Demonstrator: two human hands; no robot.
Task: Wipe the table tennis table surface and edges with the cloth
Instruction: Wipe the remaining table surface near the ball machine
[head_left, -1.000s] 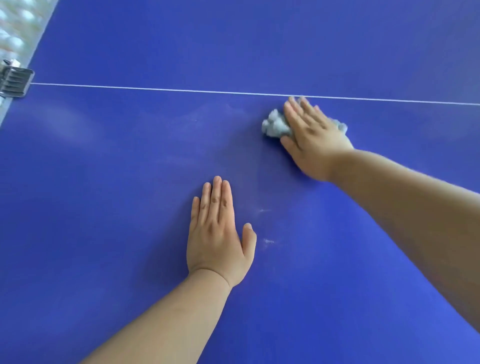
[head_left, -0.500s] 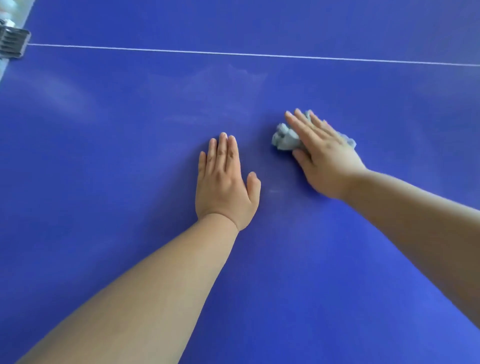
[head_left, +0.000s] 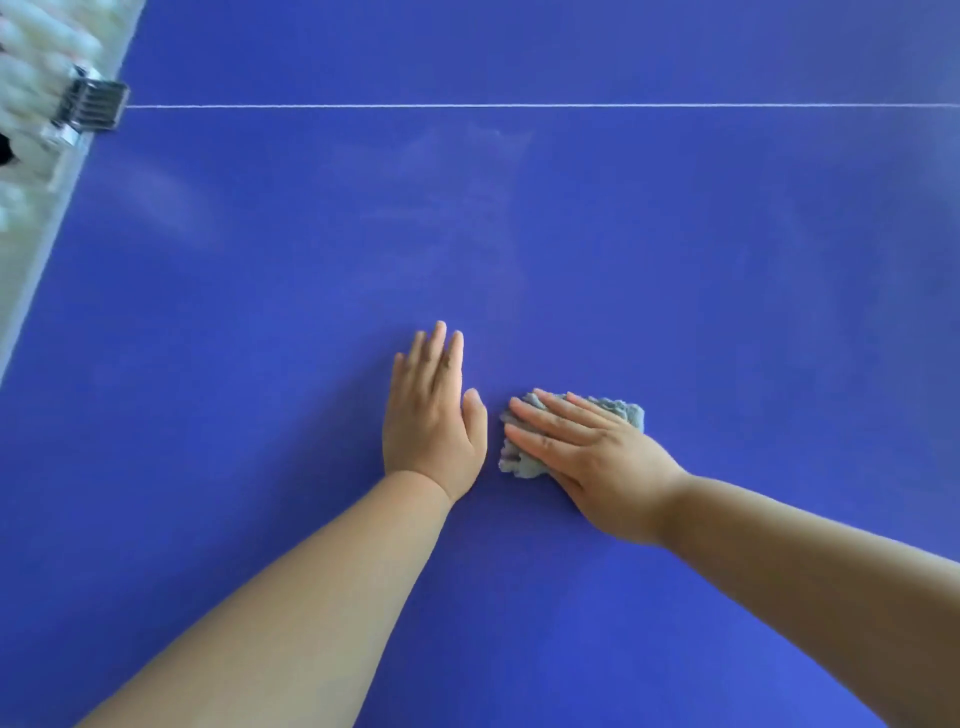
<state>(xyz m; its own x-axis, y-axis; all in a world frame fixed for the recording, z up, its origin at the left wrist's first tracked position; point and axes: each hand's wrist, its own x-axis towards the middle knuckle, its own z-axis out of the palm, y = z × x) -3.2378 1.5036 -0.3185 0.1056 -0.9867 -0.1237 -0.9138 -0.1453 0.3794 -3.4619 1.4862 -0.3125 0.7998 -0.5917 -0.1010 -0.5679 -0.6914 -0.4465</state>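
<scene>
A blue table tennis table (head_left: 675, 260) fills the view, crossed by a thin white line (head_left: 519, 106) far from me. A crumpled grey cloth (head_left: 519, 460) lies on the surface near the middle. My right hand (head_left: 587, 457) presses flat on the cloth with straight fingers pointing left, covering most of it. My left hand (head_left: 431, 415) rests flat on the bare table just left of the cloth, fingers straight and pointing away from me. Faint pale smears show on the surface beyond both hands.
The table's left edge (head_left: 57, 218) runs diagonally at the upper left. A metal net clamp (head_left: 91, 111) sits on that edge where the white line ends. Beyond the edge is pale blurred floor.
My right hand has dragged the cloth from near the white line back toward me and leftward, close to my left hand. The left hand stayed flat on the table.
</scene>
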